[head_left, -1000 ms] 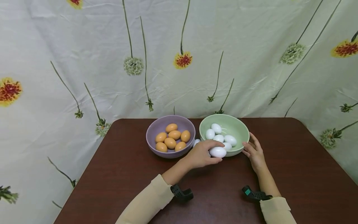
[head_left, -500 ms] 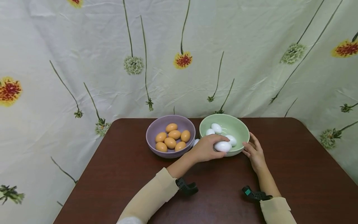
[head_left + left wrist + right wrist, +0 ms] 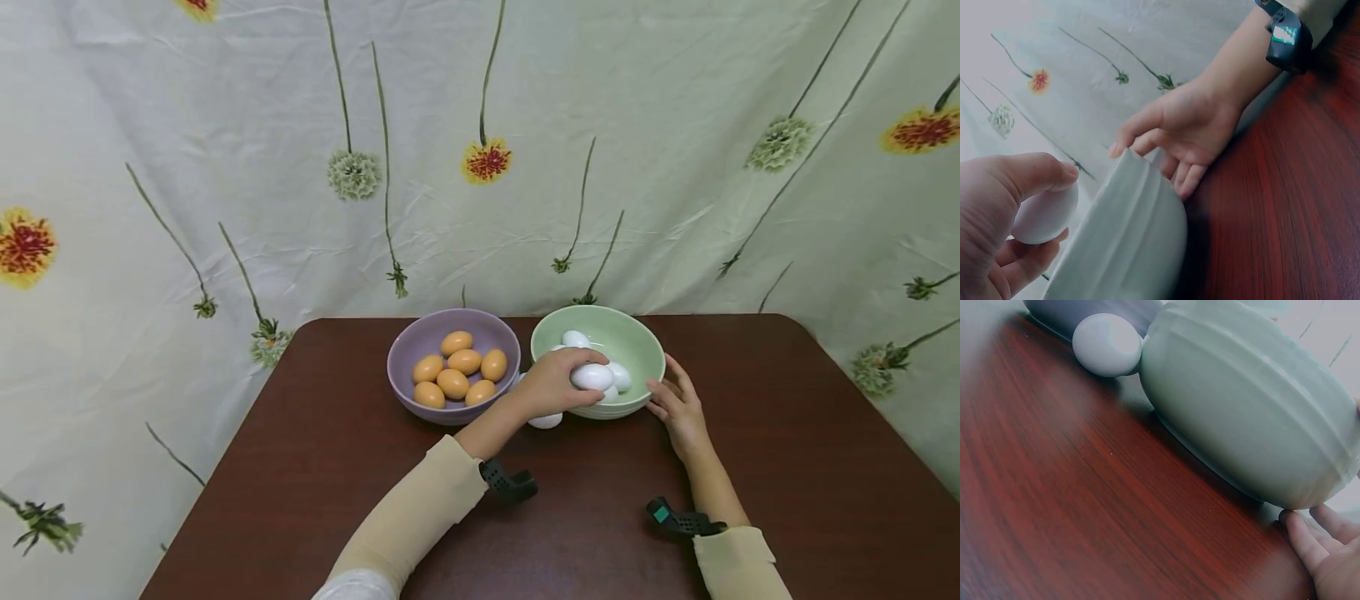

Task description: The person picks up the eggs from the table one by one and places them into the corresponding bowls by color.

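My left hand (image 3: 557, 383) holds a white egg (image 3: 592, 377) over the near side of the pale green bowl (image 3: 639, 342). In the left wrist view, thumb and fingers pinch this egg (image 3: 1047, 215) just beside the bowl's rim. Several white eggs (image 3: 576, 338) lie inside the bowl, partly covered by the hand. My right hand (image 3: 684, 421) grips the bowl's right side, thumb at the rim and fingers against the outer wall. Another white egg (image 3: 1107, 345) rests on the table by the bowl's left side.
A purple bowl (image 3: 402, 367) with several orange-brown eggs (image 3: 453, 383) stands left of the green one. A further white egg, mostly hidden, sits between the bowls. Behind the dark brown table (image 3: 337, 500) hangs a flower-printed cloth (image 3: 435, 100).
My left hand has carried the white egg rightward and up, from the bowl's near edge to above its inside. A white egg on the table now shows below the left wrist. The right hand stays put.
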Demonstrator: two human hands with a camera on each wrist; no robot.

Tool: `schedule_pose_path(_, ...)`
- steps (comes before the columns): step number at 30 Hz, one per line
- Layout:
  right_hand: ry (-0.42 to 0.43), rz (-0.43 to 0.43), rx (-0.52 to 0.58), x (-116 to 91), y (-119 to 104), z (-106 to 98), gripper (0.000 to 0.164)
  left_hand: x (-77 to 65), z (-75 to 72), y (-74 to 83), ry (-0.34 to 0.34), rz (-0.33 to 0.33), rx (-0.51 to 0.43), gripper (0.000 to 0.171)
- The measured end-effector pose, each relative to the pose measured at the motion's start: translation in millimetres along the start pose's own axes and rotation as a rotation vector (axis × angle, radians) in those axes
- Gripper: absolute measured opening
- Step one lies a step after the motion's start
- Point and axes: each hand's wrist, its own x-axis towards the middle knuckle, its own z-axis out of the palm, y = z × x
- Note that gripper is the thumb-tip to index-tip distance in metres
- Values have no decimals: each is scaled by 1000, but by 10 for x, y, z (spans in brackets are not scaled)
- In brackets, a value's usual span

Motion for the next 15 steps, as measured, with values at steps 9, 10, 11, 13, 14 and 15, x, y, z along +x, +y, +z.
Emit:
schedule_pose_path(9,-7,-2,-9,-7,5,19,67,100,34,-111,-36,-88,74,39)
schedule_pose_path(10,-6,-2,-7,-6,1,17,67,123,37,-115,-38,-100,78,39)
schedule_pose_path(11,-4,-3,-5,-5,-2,14,66,146,41,-121,-41,-113,80,39)
schedule_pose_path(13,0,-2,-4,-5,-9,8,66,183,47,-127,-49,-138,75,38)
schedule_pose_path(14,2,1,-4,-5,-12,6,66,200,53,-135,-56,-149,80,37)
schedule_pose_path(15,4,3,-5,-5,-15,5,66,213,58,-141,-66,-158,89,37)
